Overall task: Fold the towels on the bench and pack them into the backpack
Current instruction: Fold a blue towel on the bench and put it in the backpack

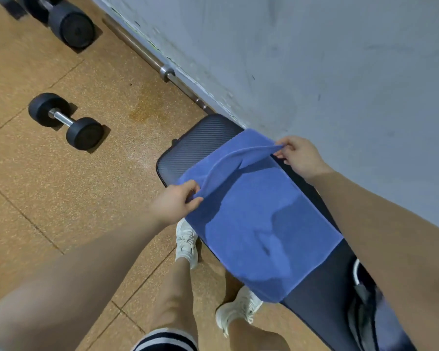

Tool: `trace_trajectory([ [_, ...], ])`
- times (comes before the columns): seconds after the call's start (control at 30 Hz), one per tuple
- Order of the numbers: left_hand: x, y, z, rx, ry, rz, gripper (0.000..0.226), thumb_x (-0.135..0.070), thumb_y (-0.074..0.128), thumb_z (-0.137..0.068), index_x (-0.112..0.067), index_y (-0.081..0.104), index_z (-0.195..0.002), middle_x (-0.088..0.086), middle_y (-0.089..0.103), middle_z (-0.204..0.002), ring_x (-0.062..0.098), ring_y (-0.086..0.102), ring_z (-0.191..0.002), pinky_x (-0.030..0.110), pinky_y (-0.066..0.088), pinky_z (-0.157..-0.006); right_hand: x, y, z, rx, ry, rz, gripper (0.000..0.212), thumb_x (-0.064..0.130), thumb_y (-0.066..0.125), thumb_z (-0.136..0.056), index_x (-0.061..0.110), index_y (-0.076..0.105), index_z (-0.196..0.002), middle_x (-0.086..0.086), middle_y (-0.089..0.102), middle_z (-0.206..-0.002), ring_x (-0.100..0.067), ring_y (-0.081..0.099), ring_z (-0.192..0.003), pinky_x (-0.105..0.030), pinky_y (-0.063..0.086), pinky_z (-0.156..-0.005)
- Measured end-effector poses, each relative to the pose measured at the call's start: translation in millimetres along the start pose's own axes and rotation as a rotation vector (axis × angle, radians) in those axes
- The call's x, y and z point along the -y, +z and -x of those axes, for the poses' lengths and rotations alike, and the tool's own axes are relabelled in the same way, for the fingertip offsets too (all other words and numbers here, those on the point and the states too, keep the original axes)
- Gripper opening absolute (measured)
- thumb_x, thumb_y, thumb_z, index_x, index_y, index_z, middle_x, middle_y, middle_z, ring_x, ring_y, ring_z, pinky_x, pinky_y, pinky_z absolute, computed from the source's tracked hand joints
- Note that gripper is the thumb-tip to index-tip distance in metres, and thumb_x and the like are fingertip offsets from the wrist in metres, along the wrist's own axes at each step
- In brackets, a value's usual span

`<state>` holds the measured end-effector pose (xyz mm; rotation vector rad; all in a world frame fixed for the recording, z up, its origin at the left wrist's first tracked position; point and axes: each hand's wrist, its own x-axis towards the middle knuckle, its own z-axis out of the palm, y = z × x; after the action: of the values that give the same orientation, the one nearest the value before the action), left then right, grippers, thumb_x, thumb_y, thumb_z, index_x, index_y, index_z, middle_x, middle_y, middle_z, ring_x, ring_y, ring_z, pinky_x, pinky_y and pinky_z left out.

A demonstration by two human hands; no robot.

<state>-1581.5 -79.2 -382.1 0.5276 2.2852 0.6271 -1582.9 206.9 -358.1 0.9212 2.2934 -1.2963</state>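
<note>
A blue towel (pixel 259 224) lies spread across the black padded bench (pixel 203 145) beside the wall. My left hand (pixel 175 201) pinches the towel's far left corner. My right hand (pixel 299 155) pinches the far right corner. Between both hands the far edge is lifted off the bench and curls over toward me. A dark bag with a white cord (pixel 360 295), likely the backpack, shows at the bench's near end, partly hidden by my right arm.
A black dumbbell (pixel 66 121) lies on the cork-coloured floor (pixel 61 198) to the left, a larger one (pixel 71 24) farther back. A steel barbell (pixel 162 69) runs along the grey wall (pixel 340 59). My legs and white shoes (pixel 186 241) stand by the bench.
</note>
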Motion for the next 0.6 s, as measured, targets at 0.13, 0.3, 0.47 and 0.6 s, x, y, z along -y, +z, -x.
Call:
trace_trajectory([
  [0.13,-61,60,36,0.102,0.117,-0.083,0.015,-0.026,0.05,-0.092,-0.021,0.038,-0.086,-0.012,0.041,-0.06,0.017,0.044,-0.062,0.026,0.028,-0.051,-63,-39,49,-0.008,0.118,-0.15,0.021,0.018,0.042,-0.091,0.014,0.057,-0.077,-0.006,0.061,-0.073,-0.014,0.058,-0.065,-0.018,0.046,-0.056],
  [0.3,-130,130,65,0.261,0.185,-0.162,0.014,-0.027,0.049,-0.091,-0.015,0.049,-0.099,-0.004,0.054,-0.071,0.017,0.045,-0.067,0.029,0.034,-0.058,-152,-77,81,-0.047,0.146,-0.039,0.013,0.017,0.054,-0.09,0.008,0.058,-0.081,-0.016,0.062,-0.083,-0.014,0.056,-0.062,-0.021,0.044,-0.057],
  [0.47,-176,187,60,0.418,0.278,-0.267,0.02,-0.025,0.047,-0.09,-0.013,0.046,-0.107,0.004,0.054,-0.077,0.02,0.045,-0.067,0.03,0.034,-0.058,-228,-94,88,-0.093,0.204,-0.021,0.026,-0.006,0.043,-0.083,0.015,0.058,-0.08,-0.004,0.054,-0.074,-0.024,0.053,-0.072,-0.031,0.045,-0.067],
  [0.6,-177,227,45,0.545,0.28,-0.417,0.021,-0.022,0.044,-0.092,-0.012,0.042,-0.11,0.011,0.058,-0.089,0.025,0.047,-0.073,0.03,0.033,-0.061,-272,-83,75,-0.115,0.257,-0.086,0.03,-0.002,0.045,-0.087,0.009,0.053,-0.114,-0.009,0.054,-0.091,-0.025,0.053,-0.081,-0.036,0.047,-0.076],
])
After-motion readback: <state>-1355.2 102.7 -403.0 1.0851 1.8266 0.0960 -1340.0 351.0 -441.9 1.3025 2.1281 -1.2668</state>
